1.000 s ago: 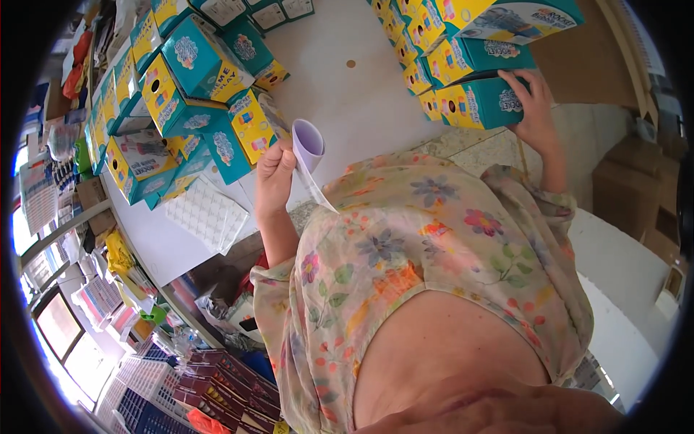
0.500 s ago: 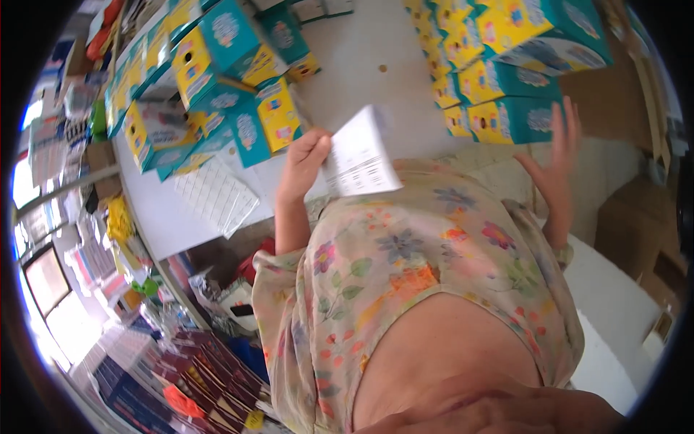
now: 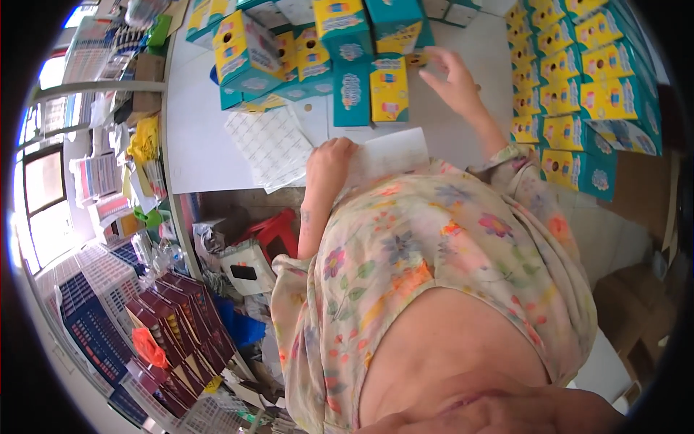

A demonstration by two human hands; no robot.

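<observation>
1. While your left hand (image 3: 330, 168) pinches the white paper (image 3: 394, 153) at the worktop's (image 3: 202, 152) near edge, it looks light, floppy, creasable: an edge grip suits.
2. Your right hand (image 3: 452, 83), loosely spread, hovers near the yellow-faced box (image 3: 390, 87); likely light, crushable card, so hold its sides.

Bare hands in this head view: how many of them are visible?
2: the left hand holds a paper sheet; the right hand is open near the yellow-and-teal boxes. I see no others.
</observation>
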